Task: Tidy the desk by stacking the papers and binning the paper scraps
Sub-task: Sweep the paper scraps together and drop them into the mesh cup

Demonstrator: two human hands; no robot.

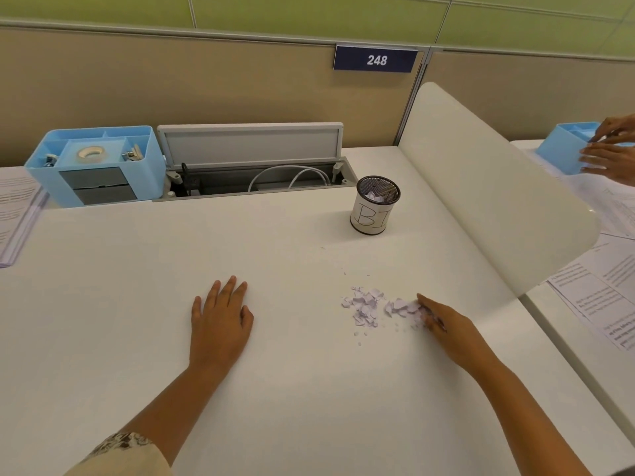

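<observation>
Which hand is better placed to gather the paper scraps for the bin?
The right hand: its fingers already touch the paper scraps, on the bin's side. The left hand rests flat on the desk, farther away.

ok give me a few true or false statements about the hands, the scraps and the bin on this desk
1. The left hand lies flat on the desk. True.
2. The bin is empty. False: white scraps show inside it.
3. The right hand touches the pile of paper scraps. True.
4. The stack of papers lies right of the bin. False: it lies at the desk's far left edge.
</observation>
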